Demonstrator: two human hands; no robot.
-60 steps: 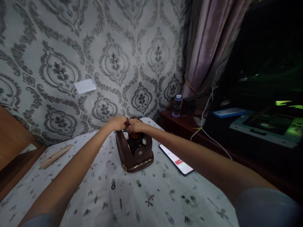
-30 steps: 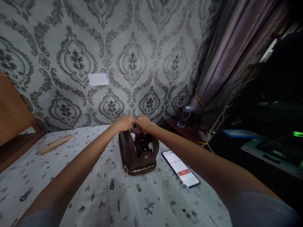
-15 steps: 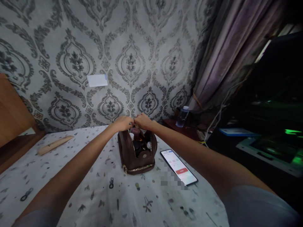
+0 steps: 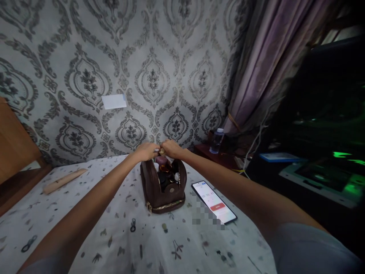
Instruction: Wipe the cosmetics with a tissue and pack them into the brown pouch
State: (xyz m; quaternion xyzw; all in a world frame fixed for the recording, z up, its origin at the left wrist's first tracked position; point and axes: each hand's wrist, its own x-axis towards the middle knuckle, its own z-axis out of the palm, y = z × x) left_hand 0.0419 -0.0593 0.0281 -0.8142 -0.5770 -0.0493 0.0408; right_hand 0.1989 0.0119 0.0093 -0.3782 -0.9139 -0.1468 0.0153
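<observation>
A brown makeup bag (image 4: 159, 198) with gold zips stands unzipped on the patterned sheet. Inside it are a pinkish-purple item (image 4: 161, 161), a white-topped item (image 4: 176, 177) and several dark items. At the bag's far end, my left hand (image 4: 147, 151) is closed, its fingers curled above the rim. My right hand (image 4: 171, 149) is closed beside it, almost touching. Small pale bits show at the fingertips of both hands, but what they grip is too small and partly hidden to make out.
Right of the bag lies a lit phone (image 4: 215, 201) showing a timer. A beige flat object (image 4: 65, 180) lies at the left on the sheet (image 4: 114, 236). A water bottle (image 4: 217, 140) stands on a dark red surface, near cables and a dark computer case (image 4: 319, 152).
The view has shifted slightly, moving the wall pattern down and left. Both hands stay together at the bag's far end, with slightly more of the pinkish-purple item showing.
</observation>
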